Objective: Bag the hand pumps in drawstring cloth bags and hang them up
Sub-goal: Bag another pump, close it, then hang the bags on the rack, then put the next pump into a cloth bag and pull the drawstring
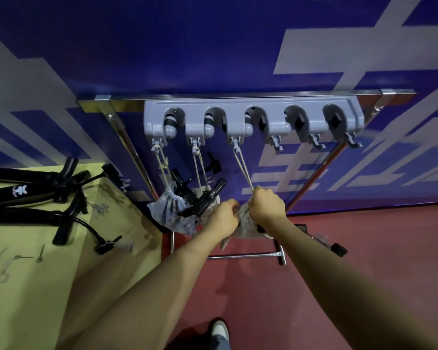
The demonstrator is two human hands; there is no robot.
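I see red floor (pixel 339 261) below a blue wall banner (pixel 213 46); at nine o'clock a yellow bench (pixel 23 286) carries loose black pumps (pixel 36 195). A grey hook rack (pixel 253 120) hangs three cloth bags (pixel 173 213), two showing pump handles. My left hand (pixel 224 217) and right hand (pixel 267 205) pinch the third bag (pixel 248 227), its contents probably hidden

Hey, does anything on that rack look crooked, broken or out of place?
Nothing looks damaged. The pump handles stick out of the two hung bags, so those aren't closed fully. Both hands grip the third bag hanging from its hook.
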